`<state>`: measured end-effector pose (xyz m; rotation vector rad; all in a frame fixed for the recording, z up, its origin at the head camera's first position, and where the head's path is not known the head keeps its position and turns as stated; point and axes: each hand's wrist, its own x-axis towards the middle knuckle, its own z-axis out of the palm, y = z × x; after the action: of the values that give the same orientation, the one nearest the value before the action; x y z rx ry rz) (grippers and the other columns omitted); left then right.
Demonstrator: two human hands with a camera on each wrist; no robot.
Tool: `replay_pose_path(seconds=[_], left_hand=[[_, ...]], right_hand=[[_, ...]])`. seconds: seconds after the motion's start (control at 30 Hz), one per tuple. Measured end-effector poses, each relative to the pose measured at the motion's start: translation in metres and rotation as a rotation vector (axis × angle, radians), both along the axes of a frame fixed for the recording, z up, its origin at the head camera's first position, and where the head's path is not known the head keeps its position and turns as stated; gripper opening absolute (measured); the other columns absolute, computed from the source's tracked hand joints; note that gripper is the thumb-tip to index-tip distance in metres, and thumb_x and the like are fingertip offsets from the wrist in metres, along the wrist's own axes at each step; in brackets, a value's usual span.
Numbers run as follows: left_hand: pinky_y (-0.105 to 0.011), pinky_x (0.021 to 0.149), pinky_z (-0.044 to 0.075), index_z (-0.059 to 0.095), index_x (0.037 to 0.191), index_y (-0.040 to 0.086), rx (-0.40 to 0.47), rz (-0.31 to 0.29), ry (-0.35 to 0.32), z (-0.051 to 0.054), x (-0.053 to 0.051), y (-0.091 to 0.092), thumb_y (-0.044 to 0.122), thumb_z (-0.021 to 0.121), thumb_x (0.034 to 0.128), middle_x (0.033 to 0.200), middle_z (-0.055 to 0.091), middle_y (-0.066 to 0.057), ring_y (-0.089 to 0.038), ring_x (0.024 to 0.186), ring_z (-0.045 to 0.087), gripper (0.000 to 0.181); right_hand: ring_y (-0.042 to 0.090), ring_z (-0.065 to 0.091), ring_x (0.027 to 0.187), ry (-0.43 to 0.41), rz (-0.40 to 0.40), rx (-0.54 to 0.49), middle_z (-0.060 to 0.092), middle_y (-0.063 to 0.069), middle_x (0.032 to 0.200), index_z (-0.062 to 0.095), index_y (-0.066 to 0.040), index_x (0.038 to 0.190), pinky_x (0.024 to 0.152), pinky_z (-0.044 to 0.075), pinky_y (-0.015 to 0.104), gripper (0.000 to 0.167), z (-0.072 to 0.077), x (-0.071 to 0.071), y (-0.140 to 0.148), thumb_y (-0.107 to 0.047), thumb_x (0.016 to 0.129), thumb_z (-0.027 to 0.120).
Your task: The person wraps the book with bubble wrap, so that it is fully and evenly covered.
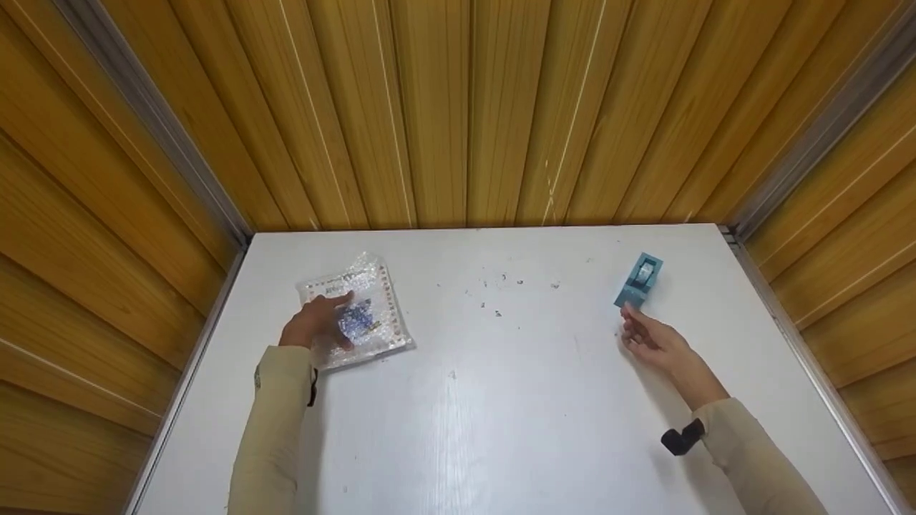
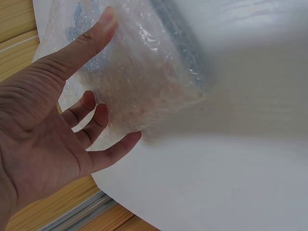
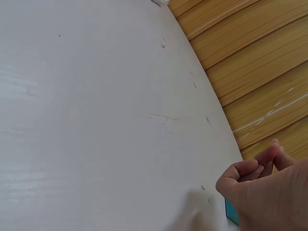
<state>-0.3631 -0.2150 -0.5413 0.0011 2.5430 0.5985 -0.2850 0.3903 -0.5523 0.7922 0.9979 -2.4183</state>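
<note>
A flat packet in bubble wrap, with a printed border and a blue picture showing through, lies at the left of the white table. My left hand rests on its left side with spread fingers. The left wrist view shows the thumb across the wrap and the other fingers loosely bent at its edge. Over on the right stands a teal tape dispenser with a roll of clear tape. At its near end my right hand pinches with thumb and forefinger, apparently at the tape's end, too fine to make out.
Small dark marks dot the middle of the white tabletop. Wood-patterned panels rise behind the table and along both sides. A black wrist device sits at the right cuff.
</note>
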Motion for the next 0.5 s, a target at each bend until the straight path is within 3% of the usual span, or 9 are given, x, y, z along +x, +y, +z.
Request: replay_pose_path(seconds=[0.2,0.4,0.5], left_hand=[[-0.075,0.118,0.021,0.022,0.163,0.027,0.015,0.012,-0.008,0.0,0.001,0.001,0.02,0.09,0.0742,0.167,0.006,-0.033,-0.06,0.151,0.008,0.112],[-0.074,0.119,0.018,0.021,0.163,0.027,0.031,0.013,-0.011,0.001,0.001,-0.001,0.018,0.09,0.0747,0.168,0.005,-0.032,-0.059,0.152,0.006,0.113],[-0.074,0.119,0.017,0.021,0.163,0.027,0.036,0.008,-0.007,0.001,0.0,-0.002,0.018,0.09,0.0742,0.167,0.004,-0.034,-0.059,0.152,0.005,0.114]], right_hand=[[0.009,0.067,0.087,0.008,0.093,0.08,0.079,0.0,0.09,0.079,-0.007,0.09,0.084,0.053,0.023,0.03,-0.005,0.002,0.0,-0.016,0.105,0.055],[0.013,0.074,0.095,-0.012,0.109,0.004,0.081,0.007,0.101,0.08,-0.003,0.096,0.093,0.057,0.022,0.031,-0.01,0.004,0.006,-0.013,0.106,0.052],[0.012,0.076,0.091,-0.024,0.13,-0.066,0.079,0.013,0.107,0.079,-0.002,0.101,0.085,0.057,0.015,0.032,-0.012,0.007,0.007,-0.014,0.107,0.049]])
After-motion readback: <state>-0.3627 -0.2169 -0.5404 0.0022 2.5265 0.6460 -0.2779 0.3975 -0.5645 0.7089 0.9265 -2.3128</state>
